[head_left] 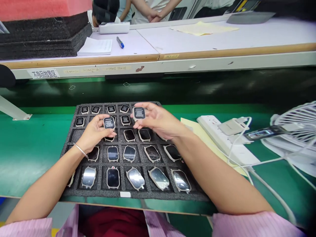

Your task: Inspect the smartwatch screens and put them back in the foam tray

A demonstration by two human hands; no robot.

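A black foam tray (74, 138) lies on the green bench, its pockets filled with several smartwatch bodies (113, 177). My left hand (95, 131) pinches one watch body (109, 123) by its edges, back side up, over the tray's left middle. My right hand (158, 120) holds another watch body (139, 113) between thumb and fingers above the tray's far rows. Both held watches show printed backs. The watches in the far rows (95, 109) lie back side up; those in the near rows lie screen up.
A white power strip (209, 126) with a plugged adapter (232, 126), cables and a phone (264, 133) sits right of the tray. A white fan (296, 131) stands at far right. A raised shelf behind holds paper (95, 46), a pen (120, 42) and black foam sheets (41, 36). People stand beyond it.
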